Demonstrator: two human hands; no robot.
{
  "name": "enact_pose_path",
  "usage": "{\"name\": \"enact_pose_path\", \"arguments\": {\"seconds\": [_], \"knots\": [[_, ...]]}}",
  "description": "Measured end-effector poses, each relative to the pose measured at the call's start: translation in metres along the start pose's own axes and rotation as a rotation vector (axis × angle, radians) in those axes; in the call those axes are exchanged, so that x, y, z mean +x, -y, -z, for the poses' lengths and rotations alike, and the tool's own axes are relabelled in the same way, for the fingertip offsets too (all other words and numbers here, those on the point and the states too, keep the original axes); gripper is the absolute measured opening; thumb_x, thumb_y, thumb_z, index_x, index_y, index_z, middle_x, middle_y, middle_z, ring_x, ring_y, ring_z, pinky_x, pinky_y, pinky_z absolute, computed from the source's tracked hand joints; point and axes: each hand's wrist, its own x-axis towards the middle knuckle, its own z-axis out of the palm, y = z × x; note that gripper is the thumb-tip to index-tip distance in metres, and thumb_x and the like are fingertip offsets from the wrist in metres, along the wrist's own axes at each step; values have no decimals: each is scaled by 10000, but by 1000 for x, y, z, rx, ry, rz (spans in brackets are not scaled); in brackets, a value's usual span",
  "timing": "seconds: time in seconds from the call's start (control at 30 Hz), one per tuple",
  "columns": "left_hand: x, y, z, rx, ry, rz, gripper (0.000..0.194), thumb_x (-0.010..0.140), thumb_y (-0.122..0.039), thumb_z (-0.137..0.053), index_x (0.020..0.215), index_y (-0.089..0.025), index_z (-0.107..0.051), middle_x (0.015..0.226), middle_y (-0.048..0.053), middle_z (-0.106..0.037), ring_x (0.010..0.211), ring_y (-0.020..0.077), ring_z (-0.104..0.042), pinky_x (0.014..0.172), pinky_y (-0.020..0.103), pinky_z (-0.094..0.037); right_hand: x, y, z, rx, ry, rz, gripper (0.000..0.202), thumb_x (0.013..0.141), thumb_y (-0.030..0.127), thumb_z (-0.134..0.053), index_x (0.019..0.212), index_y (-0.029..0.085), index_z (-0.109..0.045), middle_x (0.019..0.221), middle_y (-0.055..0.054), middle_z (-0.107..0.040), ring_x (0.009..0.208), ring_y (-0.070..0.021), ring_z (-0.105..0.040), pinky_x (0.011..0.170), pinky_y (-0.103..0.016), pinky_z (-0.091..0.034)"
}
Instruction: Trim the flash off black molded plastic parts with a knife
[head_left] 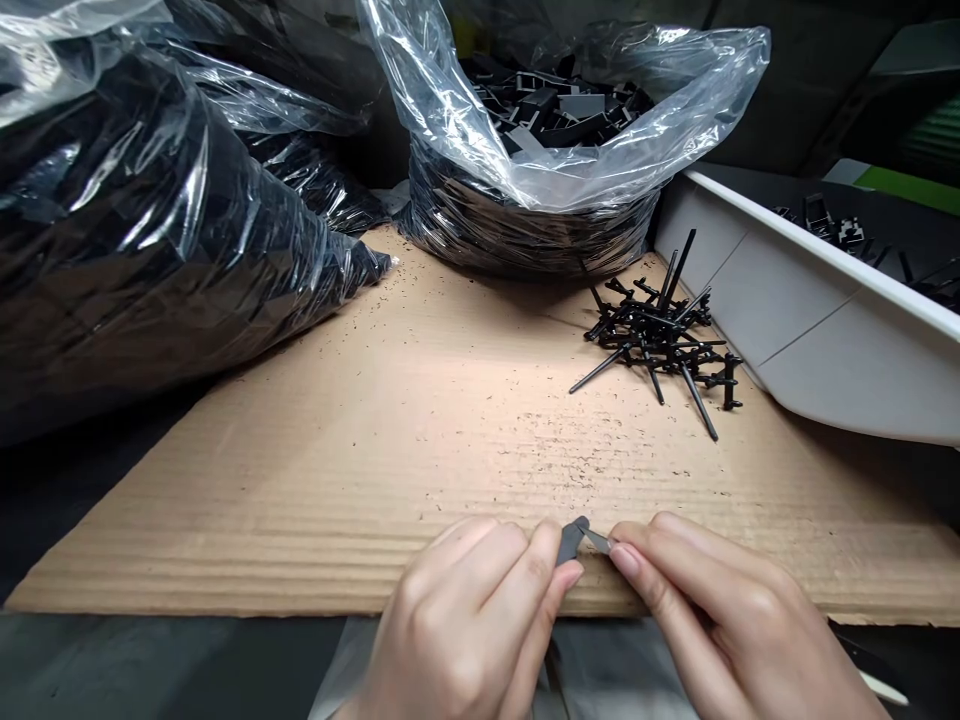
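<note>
At five o'clock your left hand [469, 605] clamps a small, narrow dark-grey plastic-looking piece [571, 542], probably light, stiff and best pinched low, away from the thin pointed metallic blade [598, 541] clamped in your right hand [724, 605].

Workshop | bag [517, 230] of black parts [574, 105] | cardboard [300, 500] work surface (strewn with dark crumbs [577, 450]) | white bin [825, 340]

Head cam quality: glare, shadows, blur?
Head view: bright glare streaks on the left-side bag and open bag; head view: shadow on the cardboard below the open bag, upper right dim; head view: left hand and right hand slightly soft.
</note>
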Motion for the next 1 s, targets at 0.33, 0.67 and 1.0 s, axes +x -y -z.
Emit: {"name": "enact_pose_path", "arguments": {"seconds": [0.33,0.67,1.0], "knots": [[-3,3,0,-53,36,-30,151,829,-91,-481,926,-58,-592,620,56,-569,545,162,-513,487,279,-441,-3,8,-5,-53,-33,-138,227,876,260,-342,702,245,-488,625,22,-538,564,-151,-560,503,-260,-395],[-4,4,1,-74,6,0,151,833,-104,-485,944,-72,-583,637,47,-546,562,154,-502,502,270,-419,-1,0,11,274,-90,-223,174,855,292,-420,859,262,-591,755,12,-609,755,-129,-606,605,-186,-484],[-1,-1,6,-377,19,17,172,865,-162,-481,1001,-141,-585,841,48,-652,761,138,-617,652,199,-494,-9,15,5,778,-120,-310,175,736,220,-592,899,249,-650,717,18,-616,643,-100,-595,594,-172,-495]]}}
